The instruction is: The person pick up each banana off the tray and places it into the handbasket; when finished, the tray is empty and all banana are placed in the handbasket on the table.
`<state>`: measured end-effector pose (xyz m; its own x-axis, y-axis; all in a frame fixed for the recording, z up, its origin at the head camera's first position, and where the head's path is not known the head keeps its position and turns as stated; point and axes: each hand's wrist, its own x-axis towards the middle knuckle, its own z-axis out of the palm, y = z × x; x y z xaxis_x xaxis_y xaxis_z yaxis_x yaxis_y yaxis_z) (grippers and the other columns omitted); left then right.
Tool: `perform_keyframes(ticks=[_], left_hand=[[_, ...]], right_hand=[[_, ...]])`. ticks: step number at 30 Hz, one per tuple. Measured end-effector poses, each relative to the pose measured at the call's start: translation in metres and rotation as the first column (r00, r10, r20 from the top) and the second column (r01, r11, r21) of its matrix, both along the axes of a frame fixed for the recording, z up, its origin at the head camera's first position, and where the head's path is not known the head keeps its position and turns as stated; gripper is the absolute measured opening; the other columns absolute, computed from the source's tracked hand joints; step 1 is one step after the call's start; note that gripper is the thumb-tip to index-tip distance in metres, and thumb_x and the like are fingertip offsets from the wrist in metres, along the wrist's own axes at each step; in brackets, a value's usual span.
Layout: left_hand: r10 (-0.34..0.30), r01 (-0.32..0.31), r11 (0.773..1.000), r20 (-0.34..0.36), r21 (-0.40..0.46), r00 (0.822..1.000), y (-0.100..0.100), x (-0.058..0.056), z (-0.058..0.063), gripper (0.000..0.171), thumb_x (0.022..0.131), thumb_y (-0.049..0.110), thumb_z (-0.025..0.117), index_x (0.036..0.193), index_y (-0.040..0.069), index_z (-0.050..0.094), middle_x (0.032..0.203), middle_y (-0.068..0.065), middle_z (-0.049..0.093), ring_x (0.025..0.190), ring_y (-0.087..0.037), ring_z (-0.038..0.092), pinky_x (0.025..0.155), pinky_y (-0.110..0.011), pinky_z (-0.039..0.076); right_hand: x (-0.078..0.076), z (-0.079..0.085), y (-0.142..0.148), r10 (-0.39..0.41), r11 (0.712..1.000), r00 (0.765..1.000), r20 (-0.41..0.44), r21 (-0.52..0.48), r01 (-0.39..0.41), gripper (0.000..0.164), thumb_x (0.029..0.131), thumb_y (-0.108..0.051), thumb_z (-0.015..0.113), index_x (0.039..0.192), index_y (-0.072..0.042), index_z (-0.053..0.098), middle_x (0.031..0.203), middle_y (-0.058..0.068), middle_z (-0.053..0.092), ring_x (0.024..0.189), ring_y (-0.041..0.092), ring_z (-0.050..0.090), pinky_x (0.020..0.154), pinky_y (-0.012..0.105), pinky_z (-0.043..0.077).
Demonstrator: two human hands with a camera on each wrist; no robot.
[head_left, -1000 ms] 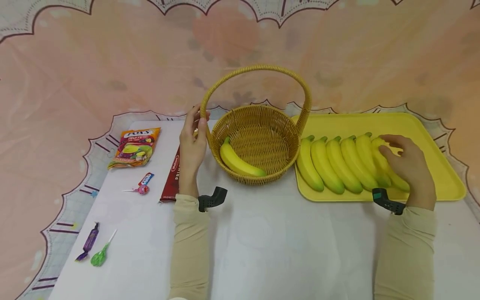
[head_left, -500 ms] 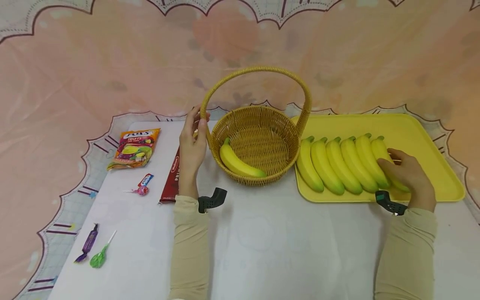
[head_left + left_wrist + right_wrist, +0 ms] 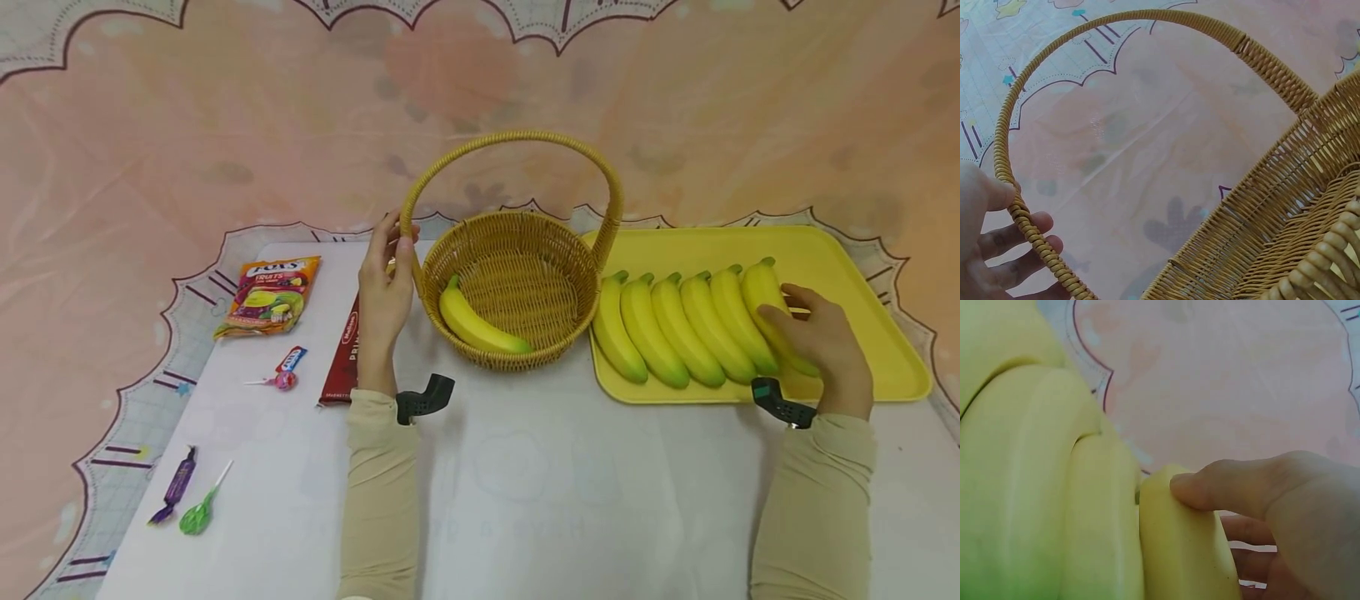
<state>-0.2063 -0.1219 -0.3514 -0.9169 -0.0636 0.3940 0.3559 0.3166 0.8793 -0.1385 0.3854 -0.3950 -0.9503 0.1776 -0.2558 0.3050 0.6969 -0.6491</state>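
At the left side of the wicker basket [image 3: 525, 287], my left hand [image 3: 386, 287] holds the handle [image 3: 1035, 234] with thumb on one side and fingers on the other. One banana [image 3: 480, 323] lies inside the basket, along its front left wall. My right hand [image 3: 821, 333] grips the rightmost banana [image 3: 1179, 550] on the yellow tray [image 3: 877, 350], thumb over its top and fingers along its far side. Its stem end stands a little above the neighbouring stems. Several more bananas [image 3: 678, 333] lie in a close row to the left of it.
Left of the basket lie a dark red packet [image 3: 343, 358], partly behind my left hand, and an orange Fox's candy bag [image 3: 270, 296]. Nearer are a pink lollipop [image 3: 285, 381], a purple wrapped candy [image 3: 176, 483] and a green lollipop [image 3: 197, 517]. A patterned cloth [image 3: 225, 150] rises behind the table.
My right hand has come down and right along the rightmost banana and now grips it; that banana's stem end has risen slightly. The left hand stays on the basket handle.
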Motion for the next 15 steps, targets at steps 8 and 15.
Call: perform_keyframes(ticks=[8, 15], left_hand=[[0.015, -0.015, 1.0, 0.006, 0.003, 1.0, -0.002, 0.002, -0.001, 0.038, 0.1, 0.026, 0.044, 0.138, 0.021, 0.045, 0.124, -0.011, 0.06, 0.119, -0.018, 0.055, 0.1, -0.039, 0.046], [0.002, -0.002, 1.0, 0.019, 0.0, 1.0, 0.0, 0.001, 0.0, 0.038, 0.101, 0.027, 0.044, 0.138, 0.023, 0.044, 0.125, -0.009, 0.059, 0.121, -0.018, 0.054, 0.102, -0.039, 0.045]], right_hand=[[-0.005, 0.014, -0.016, -0.001, 0.999, 0.999, -0.05, -0.036, 0.0, 0.081, 0.093, -0.055, 0.042, 0.151, -0.006, 0.013, 0.153, 0.027, 0.019, 0.13, 0.051, 0.029, 0.098, 0.063, 0.034], [-0.004, 0.029, -0.036, 0.12, 0.992, 0.99, -0.076, -0.039, -0.123, 0.077, 0.094, -0.052, 0.045, 0.152, -0.013, 0.013, 0.154, 0.023, 0.021, 0.132, 0.047, 0.028, 0.098, 0.065, 0.031]])
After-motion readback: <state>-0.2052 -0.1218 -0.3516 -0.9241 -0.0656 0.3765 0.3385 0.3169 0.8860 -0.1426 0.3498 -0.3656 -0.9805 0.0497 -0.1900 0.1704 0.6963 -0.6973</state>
